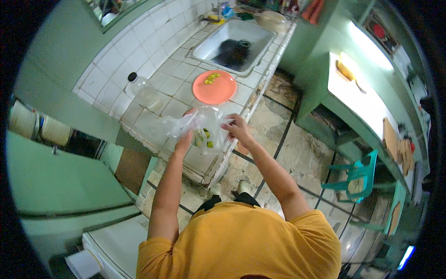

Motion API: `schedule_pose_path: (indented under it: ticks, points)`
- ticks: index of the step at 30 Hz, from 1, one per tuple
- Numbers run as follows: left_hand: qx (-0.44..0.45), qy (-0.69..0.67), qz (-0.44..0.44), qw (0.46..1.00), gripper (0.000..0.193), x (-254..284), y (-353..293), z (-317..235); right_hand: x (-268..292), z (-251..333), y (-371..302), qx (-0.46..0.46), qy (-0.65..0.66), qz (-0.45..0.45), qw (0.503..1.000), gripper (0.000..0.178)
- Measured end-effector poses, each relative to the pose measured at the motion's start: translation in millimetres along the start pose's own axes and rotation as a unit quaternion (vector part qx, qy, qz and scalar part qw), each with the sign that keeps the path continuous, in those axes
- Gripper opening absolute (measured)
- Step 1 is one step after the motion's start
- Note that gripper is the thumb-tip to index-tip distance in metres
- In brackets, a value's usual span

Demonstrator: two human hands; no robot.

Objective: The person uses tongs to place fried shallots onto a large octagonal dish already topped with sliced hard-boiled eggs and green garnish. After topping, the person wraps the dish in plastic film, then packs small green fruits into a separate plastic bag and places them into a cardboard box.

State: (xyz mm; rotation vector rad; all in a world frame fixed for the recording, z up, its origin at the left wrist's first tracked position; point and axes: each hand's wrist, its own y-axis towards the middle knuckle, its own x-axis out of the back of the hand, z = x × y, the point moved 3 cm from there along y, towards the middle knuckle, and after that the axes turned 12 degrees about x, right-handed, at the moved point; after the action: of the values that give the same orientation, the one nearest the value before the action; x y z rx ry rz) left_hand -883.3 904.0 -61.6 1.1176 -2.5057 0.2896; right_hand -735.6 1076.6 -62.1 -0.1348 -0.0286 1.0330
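A clear plastic bag (pixel 213 122) hangs between my two hands at the near end of the tiled counter. Small green citrus fruits (pixel 208 144) show through its lower part. My left hand (pixel 186 139) grips the bag's left side, its fingers partly hidden by the crumpled film. On the other side, my right hand (pixel 239 128) pinches the bag's edge, fingers bent inward. Just beyond the bag lies a round coral-orange plate (pixel 209 95) with several green citrus pieces (pixel 212 78) in its upper half.
A clear jug with a black cap (pixel 147 95) stands left of the plate, near the tiled wall. Farther off is a white sink (pixel 265 43) set into the white-tiled counter (pixel 179 73). To the right are a white-topped table (pixel 357 100) and a teal plastic chair (pixel 364 179).
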Motion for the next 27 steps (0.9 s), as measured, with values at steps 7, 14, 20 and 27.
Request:
schedule_pose_path:
  ticks: [7,14,20,27]
  points:
    - [-0.016,0.111,0.172,0.979,0.047,-28,20,-4,-32,131,-1,0.421,0.019,0.006,0.907,0.018]
    - [-0.076,0.138,0.221,0.963,0.047,-94,37,-37,31,63,-118,0.198,-0.289,-0.026,0.936,0.07]
    - [-0.147,0.213,0.281,0.924,0.046,-199,16,-88,95,80,-161,0.08,-0.52,-0.032,0.85,0.034]
    - [-0.083,0.118,0.464,0.874,0.049,-341,-41,-164,227,144,-346,0.257,-0.182,-0.323,0.892,0.054]
